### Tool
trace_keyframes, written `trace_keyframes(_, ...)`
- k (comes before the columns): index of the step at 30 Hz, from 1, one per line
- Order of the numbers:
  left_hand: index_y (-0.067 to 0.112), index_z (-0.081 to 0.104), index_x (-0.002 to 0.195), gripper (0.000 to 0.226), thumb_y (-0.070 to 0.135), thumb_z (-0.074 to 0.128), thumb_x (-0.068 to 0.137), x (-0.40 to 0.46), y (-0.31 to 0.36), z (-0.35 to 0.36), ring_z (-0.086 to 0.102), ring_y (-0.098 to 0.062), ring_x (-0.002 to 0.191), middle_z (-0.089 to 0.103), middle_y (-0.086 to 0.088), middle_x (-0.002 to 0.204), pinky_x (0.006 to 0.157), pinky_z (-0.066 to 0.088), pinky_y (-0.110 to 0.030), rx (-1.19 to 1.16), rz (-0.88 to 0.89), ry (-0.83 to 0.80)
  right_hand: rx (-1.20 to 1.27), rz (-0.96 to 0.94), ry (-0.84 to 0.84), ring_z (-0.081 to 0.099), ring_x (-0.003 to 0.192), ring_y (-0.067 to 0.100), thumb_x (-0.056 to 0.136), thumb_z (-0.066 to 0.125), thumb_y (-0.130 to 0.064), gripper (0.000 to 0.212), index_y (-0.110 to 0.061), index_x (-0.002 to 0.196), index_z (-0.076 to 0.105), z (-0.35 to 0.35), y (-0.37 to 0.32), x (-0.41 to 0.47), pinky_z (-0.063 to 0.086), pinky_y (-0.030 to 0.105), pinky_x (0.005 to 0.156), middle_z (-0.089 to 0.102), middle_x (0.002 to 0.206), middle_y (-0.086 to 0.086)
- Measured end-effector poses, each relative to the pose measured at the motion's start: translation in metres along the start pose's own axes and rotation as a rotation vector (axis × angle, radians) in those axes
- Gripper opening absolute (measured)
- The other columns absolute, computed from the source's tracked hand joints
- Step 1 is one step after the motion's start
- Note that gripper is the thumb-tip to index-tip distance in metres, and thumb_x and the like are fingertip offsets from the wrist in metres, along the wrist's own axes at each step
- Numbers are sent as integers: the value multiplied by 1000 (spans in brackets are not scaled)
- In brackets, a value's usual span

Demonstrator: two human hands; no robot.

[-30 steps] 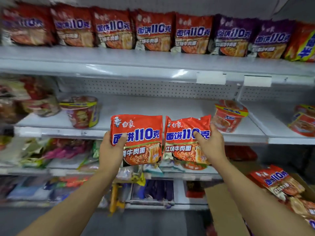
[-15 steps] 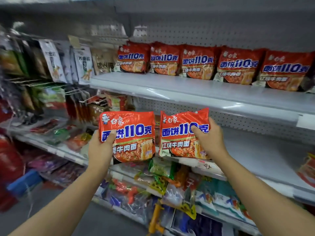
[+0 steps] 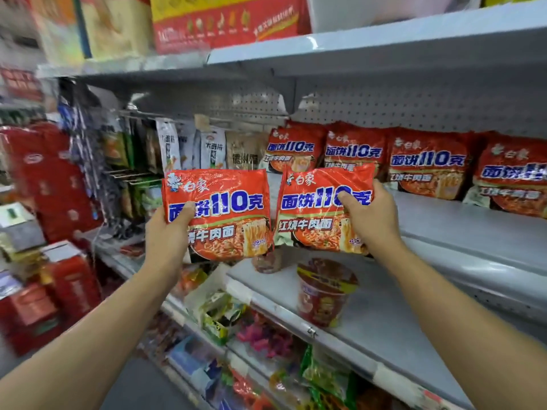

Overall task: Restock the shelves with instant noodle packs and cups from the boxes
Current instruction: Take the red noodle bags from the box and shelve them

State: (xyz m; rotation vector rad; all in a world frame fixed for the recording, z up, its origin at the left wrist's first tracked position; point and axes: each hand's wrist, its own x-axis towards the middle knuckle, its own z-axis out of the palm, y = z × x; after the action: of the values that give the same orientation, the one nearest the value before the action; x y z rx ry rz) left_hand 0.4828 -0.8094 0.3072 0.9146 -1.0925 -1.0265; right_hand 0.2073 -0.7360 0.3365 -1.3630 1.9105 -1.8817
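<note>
Facing a grey metal shelf (image 3: 461, 232) already carrying a row of red noodle packs (image 3: 429, 164) propped against the pegboard back, front strip bare. Holding two more packs up in front of that row, level with it, not yet set down. Left hand (image 3: 167, 238) pinching the left pack (image 3: 219, 214) at its lower left corner, thumb pressing on the front, fingers hidden behind. Right hand (image 3: 370, 220) pinching the right pack (image 3: 322, 208) by its right side, thumb lying across the blue lettering.

Judging the risks: gripping each slippery film pack at one edge only, so letting one twist loose and drop toward the noodle cup (image 3: 322, 294) standing on the shelf below, possibly tipping it; pushing in too hard and toppling the leaning row; squeezing and cracking the noodle block inside.

Reading the print: on both held packs the brand 白象 in white, then 面饼110克 in blue, then 红烧牛肉面 on the right pack, its first character covered on the left pack. Repeating on the shelved packs, blurred. Hanging packets (image 3: 213, 149) to the left: writing too smeared to make out.
</note>
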Motion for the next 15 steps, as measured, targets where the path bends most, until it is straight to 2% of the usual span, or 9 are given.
trace_keyframes(2, 19, 58, 113, 19, 25, 57, 95, 17, 4, 8, 68, -20, 87, 69, -3, 102, 77, 54, -39, -30, -17, 18, 39, 4, 13, 66, 90, 17, 88, 66, -28, 30, -21, 115, 53, 8, -3, 21, 56, 37, 81, 66, 107, -1)
trace_keyframes(4, 18, 58, 116, 22, 26, 58, 95, 32, 7, 14, 68, -24, 90, 69, -5, 105, 81, 54, -44, -62, -25, 35, 60, 7, 21, 67, 87, 16, 88, 66, -26, 25, -20, 109, 54, 15, -5, 39, 57, 38, 80, 67, 104, 0)
trace_keyframes(6, 17, 57, 118, 25, 26, 58, 95, 45, 9, 20, 68, -23, 90, 69, -4, 103, 81, 54, -44, -82, -19, 45, 74, -13, 35, 65, 86, 14, 89, 65, -24, 23, -17, 108, 56, 22, -9, 54, 56, 36, 80, 67, 100, -1)
trace_keyframes(8, 18, 58, 115, 22, 26, 57, 95, 56, 11, 26, 68, -19, 88, 69, 0, 100, 81, 54, -40, -85, 2, 43, 74, -23, 62, 59, 87, 13, 89, 64, -24, 33, -13, 119, 55, 31, -11, 70, 53, 36, 85, 62, 94, -7)
trace_keyframes(10, 20, 59, 111, 17, 26, 57, 95, 68, 12, 31, 67, -18, 88, 69, 2, 99, 81, 54, -39, -98, 21, 38, 77, 5, 93, 55, 98, 14, 88, 66, -30, 55, -9, 135, 47, 43, -11, 88, 49, 37, 92, 57, 104, -8)
trace_keyframes(12, 20, 58, 112, 17, 26, 56, 96, 80, 12, 34, 68, -18, 89, 69, 2, 100, 82, 54, -40, -109, 26, 32, 72, 22, 117, 57, 108, 22, 84, 68, -38, 64, -10, 137, 45, 56, -12, 105, 49, 43, 95, 58, 119, 0)
trace_keyframes(14, 19, 58, 115, 21, 28, 55, 96, 96, 12, 38, 68, -19, 91, 69, 1, 102, 83, 54, -41, -113, 31, 19, 58, 44, 129, 58, 113, 28, 84, 67, -41, 62, -11, 134, 46, 68, -13, 122, 50, 47, 95, 57, 128, 6)
trace_keyframes(15, 19, 58, 117, 24, 29, 56, 96, 105, 11, 40, 68, -20, 92, 70, 0, 104, 84, 54, -41, -112, 33, 10, 56, 41, 134, 59, 111, 28, 85, 67, -38, 52, -11, 125, 50, 74, -14, 130, 50, 48, 94, 58, 127, 7)
